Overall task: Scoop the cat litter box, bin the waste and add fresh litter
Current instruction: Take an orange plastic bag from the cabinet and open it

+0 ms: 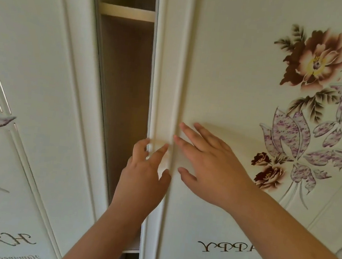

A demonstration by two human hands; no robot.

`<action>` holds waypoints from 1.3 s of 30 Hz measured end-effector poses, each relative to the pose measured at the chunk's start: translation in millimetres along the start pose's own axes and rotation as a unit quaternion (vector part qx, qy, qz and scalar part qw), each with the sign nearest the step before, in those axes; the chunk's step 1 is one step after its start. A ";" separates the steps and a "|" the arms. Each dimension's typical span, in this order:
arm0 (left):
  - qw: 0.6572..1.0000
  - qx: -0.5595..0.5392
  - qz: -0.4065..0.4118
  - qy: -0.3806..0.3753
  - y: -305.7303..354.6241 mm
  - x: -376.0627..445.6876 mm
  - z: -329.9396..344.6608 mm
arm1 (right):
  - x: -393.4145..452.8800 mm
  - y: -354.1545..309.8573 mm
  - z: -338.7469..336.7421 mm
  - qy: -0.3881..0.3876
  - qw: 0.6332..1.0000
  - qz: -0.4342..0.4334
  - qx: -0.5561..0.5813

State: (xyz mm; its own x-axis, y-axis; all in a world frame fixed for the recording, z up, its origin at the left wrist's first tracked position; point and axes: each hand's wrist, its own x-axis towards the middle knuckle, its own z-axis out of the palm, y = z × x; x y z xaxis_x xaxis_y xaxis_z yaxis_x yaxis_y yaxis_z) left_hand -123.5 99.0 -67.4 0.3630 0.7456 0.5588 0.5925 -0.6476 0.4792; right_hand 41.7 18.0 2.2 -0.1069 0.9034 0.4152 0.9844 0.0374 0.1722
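I face a cream wardrobe with sliding doors. The right door (235, 72), printed with brown and purple flowers, stands a little apart from the left door (34, 73), leaving a narrow gap (124, 103). My left hand (146, 175) curls its fingers around the right door's left edge. My right hand (208, 167) lies flat on that door's face, fingers spread, just right of the edge moulding. No litter box, scoop, bin or litter bag is in view.
Inside the gap I see a brown back wall and a pale shelf (127, 12) near the top. A lower shelf edge (131, 251) shows below my left forearm. The doors fill the whole view.
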 end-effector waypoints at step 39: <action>0.963 -0.054 0.167 -0.206 -88.5 36.8 -62.8 | 21.8 -104.7 23.8 -0.048 0.985 0.153 0.063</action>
State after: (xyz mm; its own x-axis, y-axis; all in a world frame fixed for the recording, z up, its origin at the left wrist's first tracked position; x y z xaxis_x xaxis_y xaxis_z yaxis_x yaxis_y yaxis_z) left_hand -207.7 173.9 -46.7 0.7872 0.4784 0.3892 0.3241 -0.8578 0.3990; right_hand -60.4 43.9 -28.1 0.2049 0.9168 0.3427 0.9787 -0.1954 -0.0625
